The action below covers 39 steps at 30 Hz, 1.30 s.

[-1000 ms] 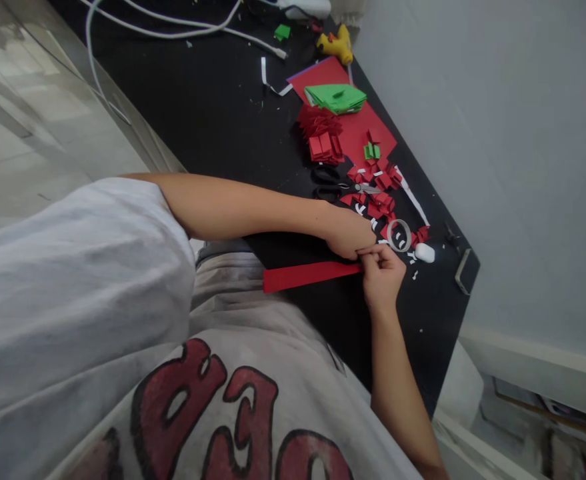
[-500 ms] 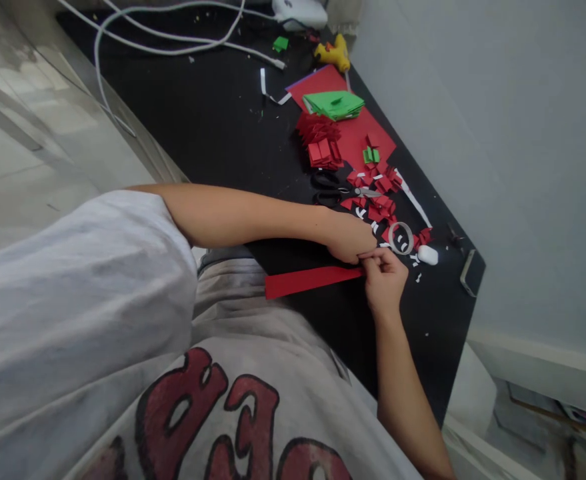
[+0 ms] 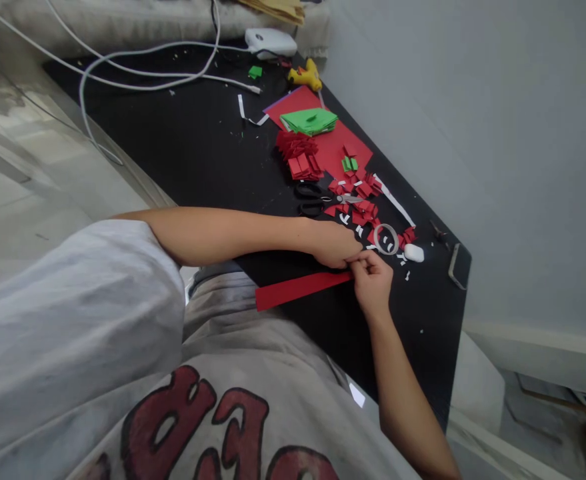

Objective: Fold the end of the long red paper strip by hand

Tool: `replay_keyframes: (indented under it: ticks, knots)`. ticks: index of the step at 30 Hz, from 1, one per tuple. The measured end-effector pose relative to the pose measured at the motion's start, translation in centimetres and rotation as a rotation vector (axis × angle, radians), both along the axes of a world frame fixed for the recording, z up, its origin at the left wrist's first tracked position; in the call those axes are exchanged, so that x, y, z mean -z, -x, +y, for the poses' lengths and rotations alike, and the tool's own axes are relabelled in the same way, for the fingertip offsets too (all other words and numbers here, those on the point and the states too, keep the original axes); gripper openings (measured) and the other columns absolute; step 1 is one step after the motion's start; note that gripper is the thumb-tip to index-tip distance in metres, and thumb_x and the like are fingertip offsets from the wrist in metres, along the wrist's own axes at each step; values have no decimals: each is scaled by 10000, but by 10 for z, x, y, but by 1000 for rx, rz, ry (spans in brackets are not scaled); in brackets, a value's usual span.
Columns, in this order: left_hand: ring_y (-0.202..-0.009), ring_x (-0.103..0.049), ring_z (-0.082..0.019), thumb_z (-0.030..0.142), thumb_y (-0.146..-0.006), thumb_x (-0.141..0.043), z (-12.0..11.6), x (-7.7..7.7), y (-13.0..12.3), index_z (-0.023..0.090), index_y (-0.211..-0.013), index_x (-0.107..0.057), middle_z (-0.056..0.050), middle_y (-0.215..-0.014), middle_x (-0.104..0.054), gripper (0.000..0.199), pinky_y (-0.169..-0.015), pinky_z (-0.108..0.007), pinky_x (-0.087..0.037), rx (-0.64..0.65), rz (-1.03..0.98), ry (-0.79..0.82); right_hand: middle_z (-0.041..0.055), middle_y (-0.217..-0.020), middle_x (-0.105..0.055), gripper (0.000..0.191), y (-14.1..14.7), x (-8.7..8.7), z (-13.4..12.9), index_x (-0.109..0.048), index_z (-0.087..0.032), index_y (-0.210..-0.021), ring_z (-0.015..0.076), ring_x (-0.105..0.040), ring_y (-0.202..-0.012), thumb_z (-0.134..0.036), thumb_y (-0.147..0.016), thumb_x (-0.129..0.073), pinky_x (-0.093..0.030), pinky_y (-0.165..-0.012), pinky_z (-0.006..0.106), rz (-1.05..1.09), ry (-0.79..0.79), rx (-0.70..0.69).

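Observation:
A long red paper strip (image 3: 300, 289) runs from the table's near edge, by my shirt, up to my hands. My right hand (image 3: 374, 279) pinches its far end between thumb and curled fingers. Against those fingertips, my left hand (image 3: 337, 244) is closed over the same end, its fingertips mostly hidden beneath it. Just past my hands lie a roll of tape (image 3: 397, 241), a white rounded case (image 3: 414, 253) and curled white paper scraps (image 3: 359, 231). Black-handled scissors (image 3: 313, 193) rest beyond my left wrist, beside small folded red paper pieces (image 3: 365, 212).
Stacked folded red pieces (image 3: 305, 167) and a green folded stack (image 3: 310, 121) lie by a red sheet (image 3: 337, 155). Farther back are a yellow glue gun (image 3: 306, 75), a white device (image 3: 271, 43) and looping white cables (image 3: 147, 87). A phone (image 3: 459, 266) sits near the wall.
My view has shifted, so the table's things appear a little lower and to the left. Both hands stay together at the strip's end, with hardly any movement.

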State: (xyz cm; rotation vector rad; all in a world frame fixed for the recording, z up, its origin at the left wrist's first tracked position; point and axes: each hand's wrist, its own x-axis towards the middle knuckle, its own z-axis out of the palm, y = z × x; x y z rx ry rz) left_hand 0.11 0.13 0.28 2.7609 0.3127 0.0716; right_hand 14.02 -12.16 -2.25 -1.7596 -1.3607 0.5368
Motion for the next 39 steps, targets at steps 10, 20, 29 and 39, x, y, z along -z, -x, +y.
replay_keyframes:
  ticks: [10, 20, 29, 39]
  knots:
    - [-848, -707, -242, 256, -938, -611, -3, -12, 8, 157, -1118, -771, -149, -1012, -772, 261, -749, -321, -498, 40, 30, -47, -89, -519, -355, 130, -1, 2, 0, -679, -196, -699, 87, -295, -498, -298, -766, -633, -261, -517, 248, 26, 1, 3]
    - [-852, -707, -239, 256, -941, -619, -3, -13, 8, 161, -1085, -779, -143, -1019, -773, 236, -739, -318, -492, 43, 37, -41, -89, -513, -356, 133, 0, 0, 0, -681, -197, -698, 85, -303, -495, -303, -760, -629, -267, -519, 246, 24, 4, 11]
    - [-906, -716, -264, 289, -945, -613, -1, -5, 3, 169, -1130, -770, -156, -1053, -771, 271, -783, -340, -512, 35, 43, -41, -84, -509, -349, 132, 0, 0, 1, -689, -202, -693, 92, -314, -501, -290, -763, -620, -282, -527, 248, -4, -8, 3]
    - [-904, -711, -269, 328, -910, -671, 2, 3, -2, 171, -1123, -778, -160, -1059, -771, 285, -802, -349, -512, 4, 8, 3, -86, -505, -362, 122, -1, 1, 0, -690, -200, -702, 88, -314, -496, -284, -767, -630, -286, -526, 244, 11, -2, 2]
